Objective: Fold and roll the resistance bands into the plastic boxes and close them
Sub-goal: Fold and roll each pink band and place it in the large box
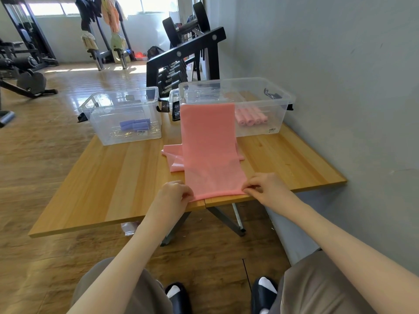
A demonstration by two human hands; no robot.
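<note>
Both pinching the near edge of a pink resistance band [210, 155] at the front of the wooden counter [108, 177]: left hand [174, 193] at its left corner, right hand [265, 186] at its right. Stretched flat across the counter and draped up over the front wall of the right clear plastic box [260, 123], with rolled pink bands [250, 116] inside. Farther left, another clear plastic box [122, 114], holding rolled blue bands [135, 125].

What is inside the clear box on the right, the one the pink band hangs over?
In the right box, a row of rolled pink bands lies at the bottom. The pink band draped over its front wall hides the left part of the interior, so more there cannot be ruled out.
</note>
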